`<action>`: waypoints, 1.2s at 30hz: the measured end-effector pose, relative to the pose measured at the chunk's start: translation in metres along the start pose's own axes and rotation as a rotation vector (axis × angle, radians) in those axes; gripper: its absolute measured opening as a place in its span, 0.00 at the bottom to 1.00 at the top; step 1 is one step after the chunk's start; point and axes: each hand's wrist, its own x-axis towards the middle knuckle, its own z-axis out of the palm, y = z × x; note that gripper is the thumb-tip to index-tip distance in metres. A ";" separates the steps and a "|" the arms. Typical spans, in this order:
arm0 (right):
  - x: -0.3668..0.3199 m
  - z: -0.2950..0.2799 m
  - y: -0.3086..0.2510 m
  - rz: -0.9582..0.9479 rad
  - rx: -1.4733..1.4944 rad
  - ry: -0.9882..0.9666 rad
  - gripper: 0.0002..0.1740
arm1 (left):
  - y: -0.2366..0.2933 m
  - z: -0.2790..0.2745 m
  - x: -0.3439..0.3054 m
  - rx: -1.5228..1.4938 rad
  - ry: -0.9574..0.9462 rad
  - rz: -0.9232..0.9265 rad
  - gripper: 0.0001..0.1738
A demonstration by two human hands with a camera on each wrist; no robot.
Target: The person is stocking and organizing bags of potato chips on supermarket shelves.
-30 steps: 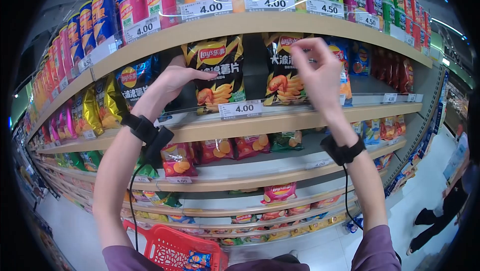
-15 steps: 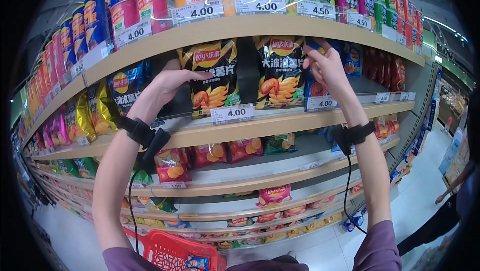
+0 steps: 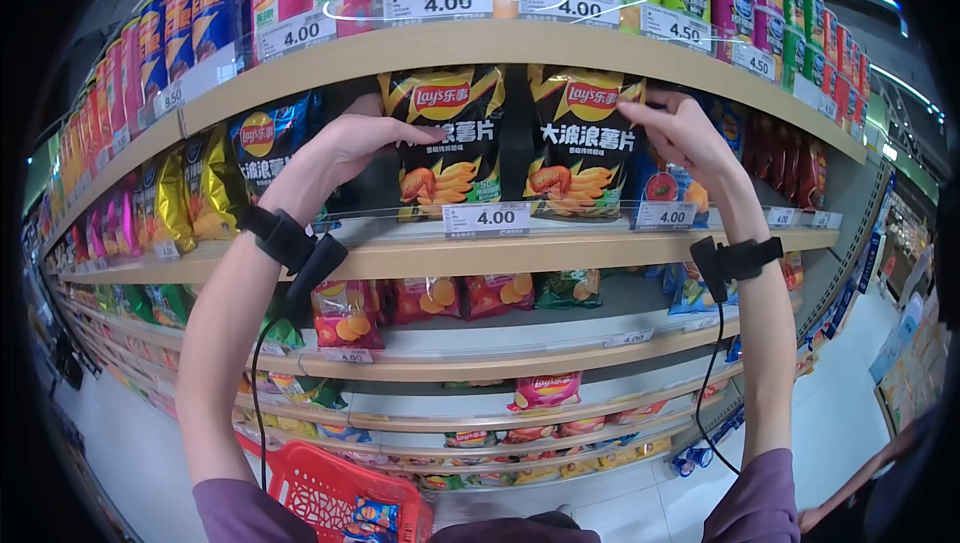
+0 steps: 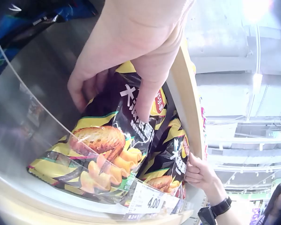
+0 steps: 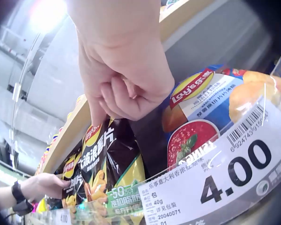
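Observation:
Two black-and-yellow bags of Lay's wavy potato chips stand upright side by side on the shelf under the top one. My left hand grips the left chip bag by its left side, thumb across the printed front and fingers behind. At the right chip bag, my right hand pinches the upper right edge. Its lower fingers are curled into the palm, and one digit lies on the bag's front near the logo.
A clear plastic lip with price tags runs before the bags. Above is a wooden shelf edge bearing chip cans. Right of my right hand stands a blue tomato chip bag. A red basket with small blue packs is below.
My right hand has come from in front of the right chip bag to its upper right edge and closed on it. My left hand keeps its hold on the left bag.

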 end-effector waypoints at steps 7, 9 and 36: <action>-0.010 0.023 0.000 -0.123 -0.341 -0.001 0.38 | -0.003 -0.006 -0.004 0.047 0.044 -0.066 0.29; -0.009 0.036 0.011 -0.238 -0.272 0.053 0.41 | -0.005 -0.006 -0.006 0.020 0.034 -0.079 0.27; 0.046 0.105 0.027 -0.041 0.291 -0.316 0.24 | -0.005 0.039 0.004 -0.021 -0.054 0.011 0.34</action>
